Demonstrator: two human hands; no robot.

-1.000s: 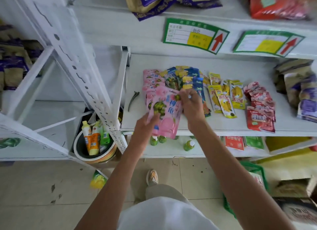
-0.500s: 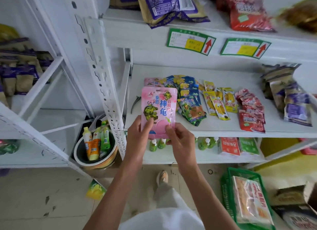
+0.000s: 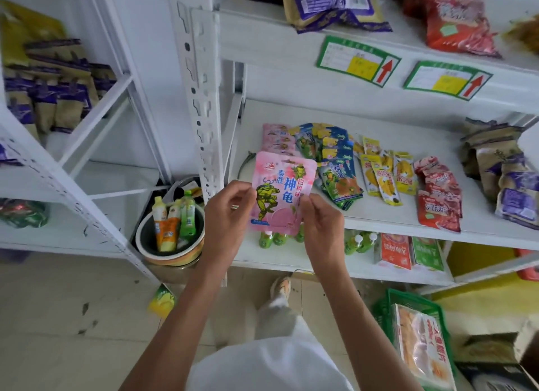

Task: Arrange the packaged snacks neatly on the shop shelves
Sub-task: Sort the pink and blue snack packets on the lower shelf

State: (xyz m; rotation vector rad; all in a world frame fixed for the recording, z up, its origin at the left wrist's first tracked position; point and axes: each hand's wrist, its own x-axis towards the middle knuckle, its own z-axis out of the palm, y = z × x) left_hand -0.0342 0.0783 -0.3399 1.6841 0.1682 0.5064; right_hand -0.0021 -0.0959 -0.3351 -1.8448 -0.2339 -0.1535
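The pink snack pouch [image 3: 280, 194] is held upright in the air in front of the middle shelf [image 3: 402, 221], its printed face toward the camera and its long axis running top to bottom, hang-hole end up, leaning very slightly to the right. Large blue characters on it read 神龟, with 秦胜 in smaller blue and 白桃味 in red beside them, next to a green turtle cartoon and a small red logo at the top left corner. The left hand [image 3: 230, 215] pinches the pouch's left edge between thumb and curled fingers; the right hand [image 3: 322, 226] pinches the lower right edge the same way. Behind it on the shelf lies a stack of matching pink pouches [image 3: 277, 138], then blue turtle pouches [image 3: 335, 163] fanned beside them, yellow packets [image 3: 385, 176] and red packets [image 3: 437, 198] further right. On the edge of the shelf above hang two green-bordered price tags [image 3: 358, 61] with yellow fields and red arrows pointing up; their small writing is too blurred to read.
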